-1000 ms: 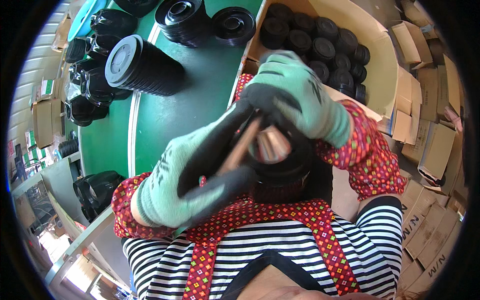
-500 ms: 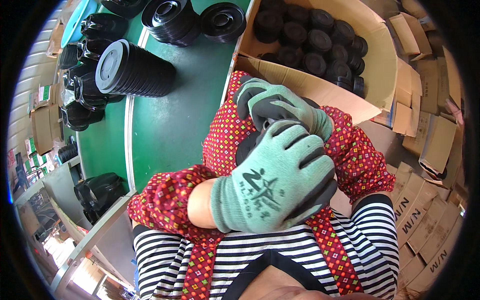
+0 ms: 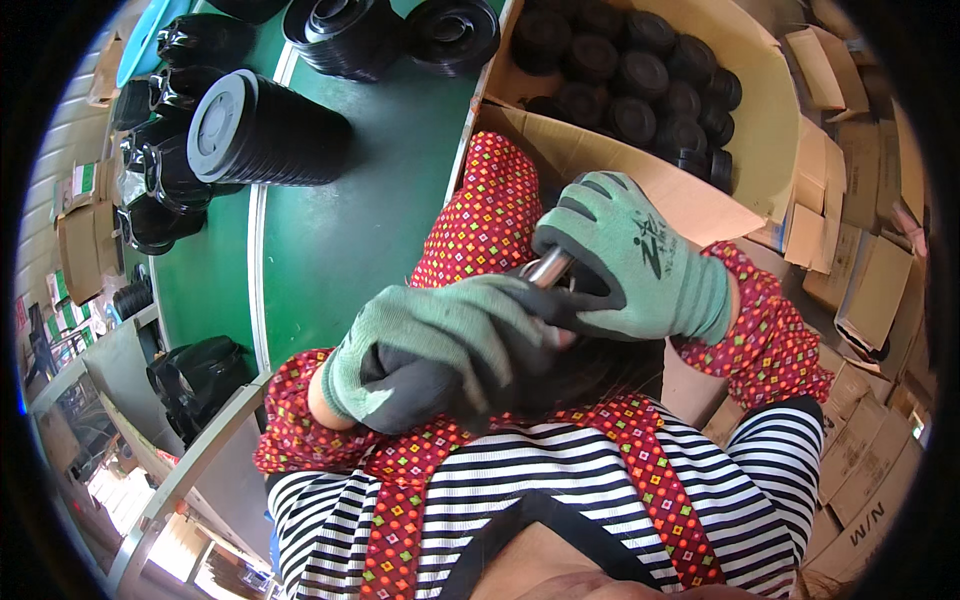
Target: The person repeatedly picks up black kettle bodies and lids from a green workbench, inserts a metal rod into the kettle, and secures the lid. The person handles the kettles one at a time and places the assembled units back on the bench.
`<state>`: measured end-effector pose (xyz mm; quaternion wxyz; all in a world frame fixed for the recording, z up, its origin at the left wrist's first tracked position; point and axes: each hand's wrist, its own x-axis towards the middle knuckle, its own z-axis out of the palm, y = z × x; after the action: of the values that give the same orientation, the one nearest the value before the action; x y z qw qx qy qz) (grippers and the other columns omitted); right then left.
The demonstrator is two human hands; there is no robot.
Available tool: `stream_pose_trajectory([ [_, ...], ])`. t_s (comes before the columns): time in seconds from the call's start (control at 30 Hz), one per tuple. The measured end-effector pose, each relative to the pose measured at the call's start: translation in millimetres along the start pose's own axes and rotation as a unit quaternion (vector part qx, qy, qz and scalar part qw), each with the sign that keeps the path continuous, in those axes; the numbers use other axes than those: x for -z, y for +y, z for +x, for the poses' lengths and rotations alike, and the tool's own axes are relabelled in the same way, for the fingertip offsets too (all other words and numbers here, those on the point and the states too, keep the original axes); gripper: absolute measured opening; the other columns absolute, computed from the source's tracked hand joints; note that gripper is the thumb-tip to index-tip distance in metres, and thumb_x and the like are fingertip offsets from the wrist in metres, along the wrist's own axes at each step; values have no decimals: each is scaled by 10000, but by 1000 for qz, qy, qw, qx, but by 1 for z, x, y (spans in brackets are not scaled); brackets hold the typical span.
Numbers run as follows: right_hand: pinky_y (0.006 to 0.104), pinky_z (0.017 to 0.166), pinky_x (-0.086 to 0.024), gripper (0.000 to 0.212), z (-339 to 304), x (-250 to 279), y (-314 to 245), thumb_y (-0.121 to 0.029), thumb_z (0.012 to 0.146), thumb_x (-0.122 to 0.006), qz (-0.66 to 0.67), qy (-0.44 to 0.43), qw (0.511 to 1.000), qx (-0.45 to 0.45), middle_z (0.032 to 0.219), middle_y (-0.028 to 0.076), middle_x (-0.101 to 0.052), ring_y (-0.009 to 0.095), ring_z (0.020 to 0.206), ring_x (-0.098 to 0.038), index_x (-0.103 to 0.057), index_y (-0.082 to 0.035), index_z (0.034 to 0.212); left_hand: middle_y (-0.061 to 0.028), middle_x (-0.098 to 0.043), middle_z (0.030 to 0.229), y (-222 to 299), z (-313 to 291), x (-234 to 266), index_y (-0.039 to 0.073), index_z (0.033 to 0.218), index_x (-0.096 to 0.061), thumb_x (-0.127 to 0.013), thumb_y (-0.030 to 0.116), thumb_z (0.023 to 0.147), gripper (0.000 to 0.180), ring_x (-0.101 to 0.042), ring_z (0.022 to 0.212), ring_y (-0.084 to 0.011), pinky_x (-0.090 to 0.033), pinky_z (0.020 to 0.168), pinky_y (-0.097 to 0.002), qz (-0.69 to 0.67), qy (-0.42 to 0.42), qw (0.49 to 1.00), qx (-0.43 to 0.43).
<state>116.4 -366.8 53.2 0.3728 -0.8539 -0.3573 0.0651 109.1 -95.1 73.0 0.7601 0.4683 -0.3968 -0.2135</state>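
Note:
My right hand (image 3: pixel 635 265), in a green glove with black palm coating, is closed around a silver metal tool (image 3: pixel 550 267); its kind is hidden by the fingers. My left hand (image 3: pixel 435 345), gloved alike and blurred at the fingers, is bent in close beside it, touching or nearly touching the tool's lower end. Below both hands, over my lap, is a dark black piece (image 3: pixel 615 378), smeared by motion. The left fingers appear curled on it, but its shape is not clear. A red patterned apron and sleeves lie under and around the hands.
On the green table (image 3: pixel 310 270) lies a stack of black round lids (image 3: pixel 270 130), with more black stacks (image 3: pixel 345 35) behind. Glossy black containers (image 3: pixel 165 175) line the left side. An open carton (image 3: pixel 620 170) of black round parts stands at far right, with cardboard boxes (image 3: pixel 845 290) beyond.
My hands have moved apart from their overlapped position. The left has shifted left and turned, the right has come nearer and rolled over. More of the silver tool shows between them.

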Motion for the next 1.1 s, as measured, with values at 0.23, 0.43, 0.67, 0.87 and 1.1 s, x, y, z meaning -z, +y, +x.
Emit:
stream_pose_trajectory([
  [0.23,489,1020,-437,576,18,15,5,-323,722,-887,50,-3,995,82,1087,147,-598,372,1061,-554,-619,-51,1153,-356,-440,1549,86,80,-55,-124,1571,-349,-582,298,1038,718,-446,1465,-463,-311,1246,-496,436,27,852,287],
  [0.43,459,931,-464,606,10,-6,-6,-459,759,-848,-31,-53,998,-26,1065,137,-638,329,1019,-611,-639,-56,1160,-387,-571,1337,42,73,-48,-191,1562,-201,-653,284,989,871,-648,1178,-485,-543,1002,-481,487,-96,705,507],
  [0.67,452,817,-463,621,-1,15,-43,-505,848,-754,-97,-36,991,-90,988,120,-589,295,924,-599,-627,-50,1252,-211,-738,1022,16,49,12,7,1365,-606,-685,229,979,452,-730,866,-410,-596,791,-445,449,-162,792,380],
  [0.87,443,790,-510,812,-2,27,-67,-573,844,-757,-193,-147,951,-194,1048,133,-616,293,925,-637,-586,-60,1449,-132,-743,1037,-33,39,46,132,1230,-675,-777,335,858,436,-730,928,-358,-586,812,-439,414,-180,850,273],
  [1.1,393,684,-496,549,2,15,-72,-495,972,-645,-241,-77,946,-200,896,73,-618,223,774,-645,-648,-46,1287,-139,-743,1009,-53,29,54,114,1263,-673,-775,345,860,475,-725,910,-359,-577,831,-444,431,-153,865,206],
])
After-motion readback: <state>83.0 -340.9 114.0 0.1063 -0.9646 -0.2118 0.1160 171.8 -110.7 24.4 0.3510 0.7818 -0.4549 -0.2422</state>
